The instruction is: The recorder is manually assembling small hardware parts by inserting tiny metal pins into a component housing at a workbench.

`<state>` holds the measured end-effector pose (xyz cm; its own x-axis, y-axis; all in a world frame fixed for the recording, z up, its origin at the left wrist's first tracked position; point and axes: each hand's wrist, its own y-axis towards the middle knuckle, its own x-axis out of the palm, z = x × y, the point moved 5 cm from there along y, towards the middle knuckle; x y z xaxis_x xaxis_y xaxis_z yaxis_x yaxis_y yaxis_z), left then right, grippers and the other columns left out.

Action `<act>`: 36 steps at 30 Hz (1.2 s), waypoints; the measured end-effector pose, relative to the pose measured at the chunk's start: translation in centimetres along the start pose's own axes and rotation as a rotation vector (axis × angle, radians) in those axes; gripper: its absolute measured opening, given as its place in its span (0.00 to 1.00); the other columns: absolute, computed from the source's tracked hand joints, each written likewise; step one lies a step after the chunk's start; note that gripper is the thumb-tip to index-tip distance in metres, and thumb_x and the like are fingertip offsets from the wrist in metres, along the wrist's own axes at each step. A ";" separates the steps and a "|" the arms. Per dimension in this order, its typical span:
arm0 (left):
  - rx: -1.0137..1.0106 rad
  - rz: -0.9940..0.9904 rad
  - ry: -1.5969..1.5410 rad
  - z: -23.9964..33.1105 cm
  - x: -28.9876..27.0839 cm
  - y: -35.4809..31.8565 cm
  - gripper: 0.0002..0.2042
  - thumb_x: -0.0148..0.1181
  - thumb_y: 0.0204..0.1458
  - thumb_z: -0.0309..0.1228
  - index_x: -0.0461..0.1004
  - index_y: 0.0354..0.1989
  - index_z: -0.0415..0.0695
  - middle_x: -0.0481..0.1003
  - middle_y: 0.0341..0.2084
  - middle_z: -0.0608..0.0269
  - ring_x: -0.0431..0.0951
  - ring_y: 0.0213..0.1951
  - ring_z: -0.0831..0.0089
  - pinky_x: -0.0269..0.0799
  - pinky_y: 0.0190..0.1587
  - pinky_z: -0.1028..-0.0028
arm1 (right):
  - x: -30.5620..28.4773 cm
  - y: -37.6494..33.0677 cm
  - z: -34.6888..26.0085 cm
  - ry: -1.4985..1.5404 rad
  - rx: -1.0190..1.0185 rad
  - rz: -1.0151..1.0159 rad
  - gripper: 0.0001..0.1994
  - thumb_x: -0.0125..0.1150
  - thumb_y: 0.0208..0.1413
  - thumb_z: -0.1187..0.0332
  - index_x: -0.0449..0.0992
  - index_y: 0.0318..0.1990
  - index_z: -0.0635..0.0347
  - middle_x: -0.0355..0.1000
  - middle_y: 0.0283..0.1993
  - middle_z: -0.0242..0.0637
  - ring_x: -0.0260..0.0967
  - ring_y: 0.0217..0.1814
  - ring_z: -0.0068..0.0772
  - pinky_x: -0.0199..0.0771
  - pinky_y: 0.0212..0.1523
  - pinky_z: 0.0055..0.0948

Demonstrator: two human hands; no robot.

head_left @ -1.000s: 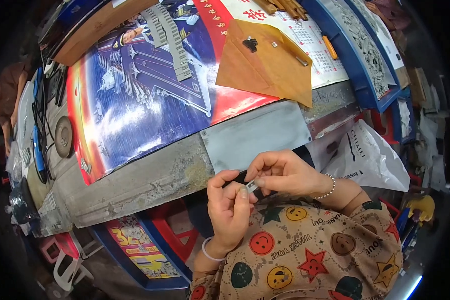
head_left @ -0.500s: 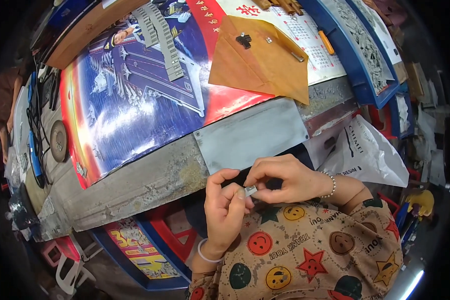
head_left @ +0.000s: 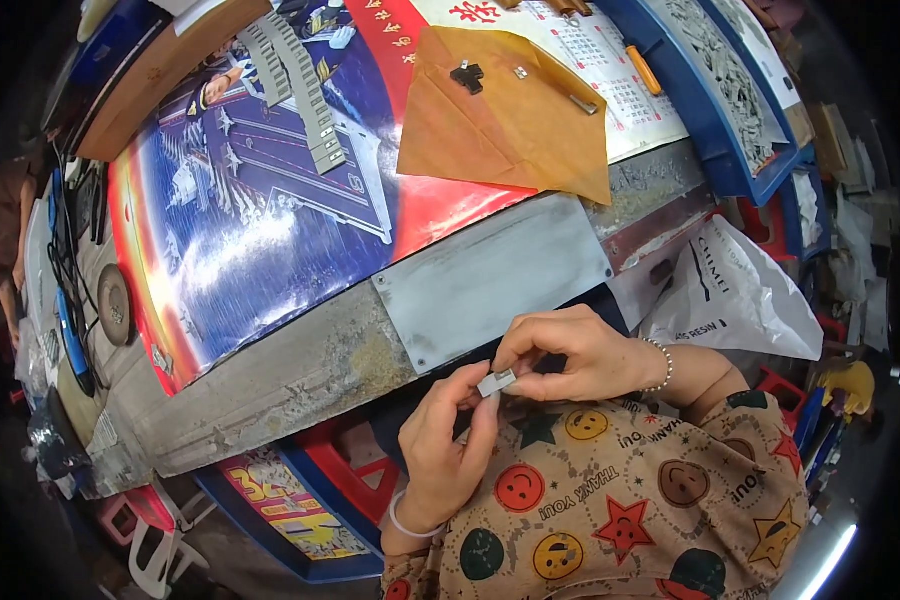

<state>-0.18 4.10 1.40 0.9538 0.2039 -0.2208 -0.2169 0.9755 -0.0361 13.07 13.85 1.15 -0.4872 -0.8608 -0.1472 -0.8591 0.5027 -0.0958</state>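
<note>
Poster (head_left: 260, 230): white glare toward near left corner of tabletop (head_left: 200, 425). Plate (head_left: 495, 285), near edge: soft sheen. Right hand (head_left: 595, 350): palm shadowed. Light strip (head_left: 832, 565): glowing white. Picture rim: fisheye-bowed, dim, soft; corners black.

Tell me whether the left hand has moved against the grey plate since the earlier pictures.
Yes: in this view, the left hand has come down toward the person's body, uncovering the near left corner of the grey plate.

From the part (head_left: 497, 382), the plate (head_left: 495, 290) lies at twelve o'clock, tray (head_left: 685, 105) at one, bag (head_left: 735, 300) at two, poster (head_left: 265, 250) at ten.
</note>
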 end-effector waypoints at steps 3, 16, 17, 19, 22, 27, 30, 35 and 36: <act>0.093 0.019 0.186 1.3 -0.4 0.3 0.16 0.63 0.45 0.16 0.72 0.44 0.35 0.74 0.26 0.57 0.76 0.27 0.71 0.70 0.30 0.76 | -0.3 -0.2 -0.3 0.045 0.008 0.021 0.10 0.65 0.51 0.75 0.73 0.39 0.67 0.73 0.38 0.36 0.73 0.33 0.23 0.75 0.34 0.21; 0.247 0.022 0.423 1.7 -3.1 2.8 0.16 0.64 0.40 0.16 0.73 0.41 0.38 0.75 0.30 0.55 0.75 0.31 0.59 0.69 0.35 0.66 | -2.6 0.4 -0.4 0.016 -0.060 0.221 0.13 0.65 0.49 0.75 0.72 0.42 0.65 0.71 0.34 0.34 0.70 0.31 0.21 0.73 0.33 0.21; 0.266 0.055 0.456 1.9 -3.7 3.2 0.16 0.63 0.40 0.16 0.74 0.40 0.38 0.75 0.30 0.56 0.75 0.31 0.59 0.69 0.35 0.66 | -3.2 0.3 -0.6 -0.031 -0.078 0.272 0.12 0.64 0.48 0.77 0.72 0.41 0.66 0.71 0.34 0.36 0.70 0.30 0.23 0.73 0.33 0.22; 0.270 0.087 0.475 2.1 -4.8 4.1 0.15 0.63 0.40 0.16 0.74 0.39 0.38 0.75 0.31 0.55 0.74 0.33 0.59 0.69 0.36 0.66 | -4.1 0.0 -0.5 -0.135 -0.164 0.379 0.11 0.64 0.47 0.79 0.72 0.39 0.66 0.71 0.33 0.38 0.70 0.30 0.26 0.72 0.33 0.23; 0.307 0.124 0.497 2.1 -6.9 6.0 0.14 0.62 0.42 0.16 0.74 0.39 0.38 0.74 0.34 0.52 0.75 0.35 0.56 0.71 0.40 0.66 | -5.2 -0.5 -0.7 -0.340 -0.280 0.491 0.11 0.64 0.44 0.80 0.73 0.37 0.67 0.71 0.32 0.40 0.70 0.30 0.34 0.71 0.31 0.27; 0.286 0.191 0.517 0.5 -10.5 11.5 0.06 0.59 0.49 0.19 0.74 0.36 0.36 0.73 0.31 0.58 0.74 0.34 0.69 0.69 0.41 0.74 | -6.1 -0.7 -0.7 -0.534 -0.365 0.575 0.12 0.64 0.40 0.80 0.73 0.35 0.64 0.71 0.33 0.40 0.69 0.33 0.40 0.69 0.37 0.33; 0.305 0.208 0.584 -0.8 -12.4 15.6 0.08 0.61 0.48 0.20 0.74 0.37 0.37 0.74 0.31 0.55 0.76 0.34 0.64 0.71 0.38 0.71 | -6.1 -0.5 0.0 -0.555 -0.386 0.592 0.12 0.64 0.38 0.80 0.73 0.34 0.62 0.71 0.34 0.39 0.69 0.34 0.41 0.69 0.38 0.35; 0.319 0.190 0.590 -3.5 -14.4 21.9 0.08 0.61 0.48 0.21 0.76 0.37 0.39 0.72 0.29 0.57 0.74 0.31 0.66 0.70 0.36 0.72 | -5.6 -0.1 -0.5 -0.661 -0.452 0.621 0.12 0.65 0.37 0.80 0.73 0.33 0.61 0.70 0.33 0.37 0.69 0.33 0.39 0.69 0.40 0.38; 0.369 0.179 0.644 -4.0 -14.8 22.7 0.08 0.62 0.47 0.21 0.76 0.37 0.39 0.72 0.29 0.57 0.74 0.32 0.65 0.70 0.36 0.71 | -5.6 0.0 -0.6 -0.675 -0.446 0.619 0.12 0.65 0.37 0.80 0.73 0.33 0.61 0.70 0.33 0.36 0.69 0.33 0.39 0.69 0.40 0.38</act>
<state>-20.06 22.86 -0.08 0.5761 0.3835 -0.7218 -0.1654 0.9195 0.3565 15.69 18.57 2.61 -0.7946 -0.1654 -0.5842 -0.5333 0.6500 0.5414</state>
